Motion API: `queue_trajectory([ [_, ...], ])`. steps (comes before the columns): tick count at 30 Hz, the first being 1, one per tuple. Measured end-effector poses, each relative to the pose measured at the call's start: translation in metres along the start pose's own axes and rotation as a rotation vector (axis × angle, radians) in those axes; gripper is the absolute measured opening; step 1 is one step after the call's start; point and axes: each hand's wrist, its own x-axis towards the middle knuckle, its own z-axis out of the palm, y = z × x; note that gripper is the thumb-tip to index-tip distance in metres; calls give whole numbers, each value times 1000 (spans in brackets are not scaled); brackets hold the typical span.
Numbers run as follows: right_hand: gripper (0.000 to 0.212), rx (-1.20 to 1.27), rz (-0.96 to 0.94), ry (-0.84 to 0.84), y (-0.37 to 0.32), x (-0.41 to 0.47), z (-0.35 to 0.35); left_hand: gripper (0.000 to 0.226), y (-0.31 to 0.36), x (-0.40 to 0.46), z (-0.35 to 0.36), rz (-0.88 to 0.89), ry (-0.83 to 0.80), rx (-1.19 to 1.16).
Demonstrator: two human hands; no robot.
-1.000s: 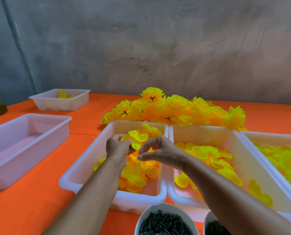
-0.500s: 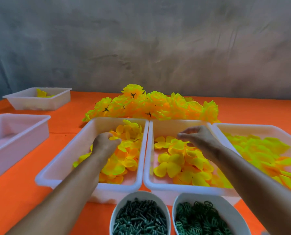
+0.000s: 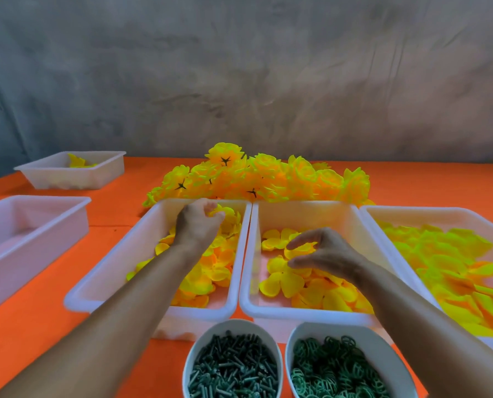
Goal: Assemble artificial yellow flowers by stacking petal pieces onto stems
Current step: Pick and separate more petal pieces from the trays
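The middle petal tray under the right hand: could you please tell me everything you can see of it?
The middle petal tray is a white, slightly translucent, rectangular tub that looks like plastic, with a rolled rim and rounded corners. It sits on the orange tabletop between two similar trays, close beside both. Loose yellow petal pieces cover its floor thinly, with some floor bare. The right hand reaches in over them, fingers spread; whether it touches a piece is unclear.

Smooth white plastic trays (image 3: 241,254), matt orange tablecloth (image 3: 38,334)
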Motion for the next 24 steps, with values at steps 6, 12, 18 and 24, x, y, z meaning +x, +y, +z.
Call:
queue_trajectory([
  [6,44,-132,13,-260,-2,-2,3,23,31,-8,38,118,-23,-18],
  [12,33,-252,-31,-204,4,2,5,22,31,-19,74,150,-101,32],
  [18,57,-260,-133,-175,0,6,5,15,24,-20,75,175,-82,-10],
  [24,48,-485,-200,-280,4,6,10,11,22,-17,74,109,-92,-178],
])
